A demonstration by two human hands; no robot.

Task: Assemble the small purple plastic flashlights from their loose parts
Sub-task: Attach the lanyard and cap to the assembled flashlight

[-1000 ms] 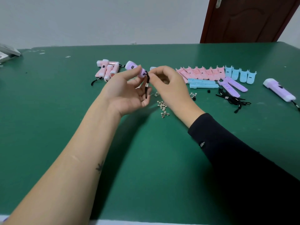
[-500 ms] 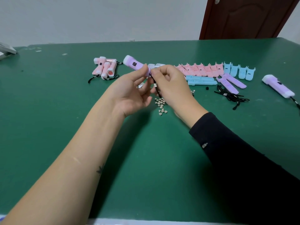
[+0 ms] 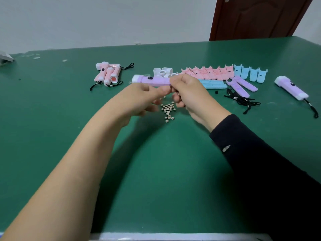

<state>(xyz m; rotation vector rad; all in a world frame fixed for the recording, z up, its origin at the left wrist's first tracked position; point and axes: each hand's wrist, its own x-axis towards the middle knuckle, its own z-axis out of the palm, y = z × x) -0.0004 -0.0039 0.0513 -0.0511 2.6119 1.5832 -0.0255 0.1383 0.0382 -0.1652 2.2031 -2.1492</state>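
Low in the frame, a bare forearm and a black sleeve (image 3: 260, 162) converge toward the centre of the green table (image 3: 156, 180). Just above centre lies a heap of button cells (image 3: 167, 110), directly under the hands. The left hand (image 3: 144, 96), somewhat blurred, curls round the tail of the purple flashlight (image 3: 151, 80), thumb against it. The flashlight is off the table and roughly level, with its white head toward the frame's left. The right hand (image 3: 189, 91) pinches at that same tail end. A short black bit of wrist strap (image 3: 177, 93) shows beneath its fingers, so the step looks like fastening the strap.

To do it well, the left grip should hold the body steady while the right draws the loop snug along the body's line, not sideways. Both hands should stay above the cells so none scatter.

Farther back, at right, lie spare straps (image 3: 241, 100), purple half-shells (image 3: 243, 86) and a finished purple flashlight (image 3: 291, 89).
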